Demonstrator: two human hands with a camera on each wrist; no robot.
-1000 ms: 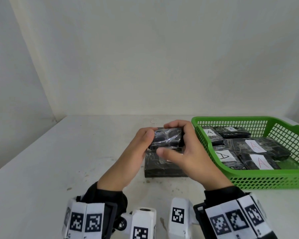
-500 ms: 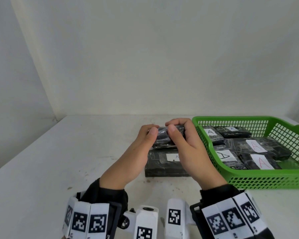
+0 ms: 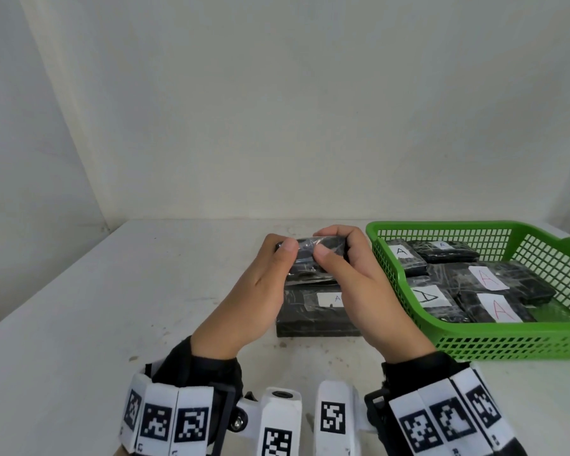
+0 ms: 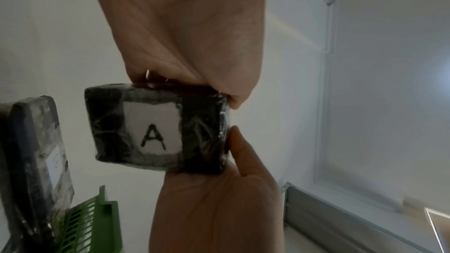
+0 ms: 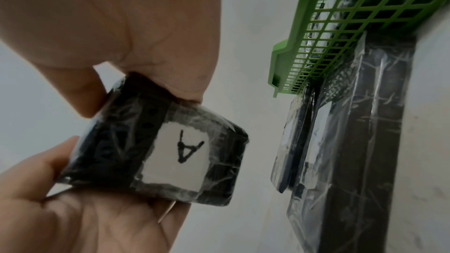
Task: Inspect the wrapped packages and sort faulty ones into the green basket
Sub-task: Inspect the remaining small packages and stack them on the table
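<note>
Both hands grip 1 small black wrapped package (image 3: 305, 256), holding it up off the table (image 3: 119, 291) between them. The left hand (image 3: 244, 304) has its thumb pressed on the near top edge and its fingers curled round the far side; the right hand (image 3: 359, 291) clamps the other end the same way, thumb on top, fingers wrapped over. The wrist views show the package's underside, which carries a white label with a handwritten "A" (image 4: 155, 132) under the clear film (the film looks creased, though whether it is torn cannot be told).

Directly below the hands lies a larger black wrapped package (image 3: 313, 315) flat on the table, with its own white label. Just to the right of the right hand stands the green basket (image 3: 494, 343), touching or nearly touching that larger package, and holding about 6 black wrapped packages (image 3: 454, 278), several labelled "A".
</note>
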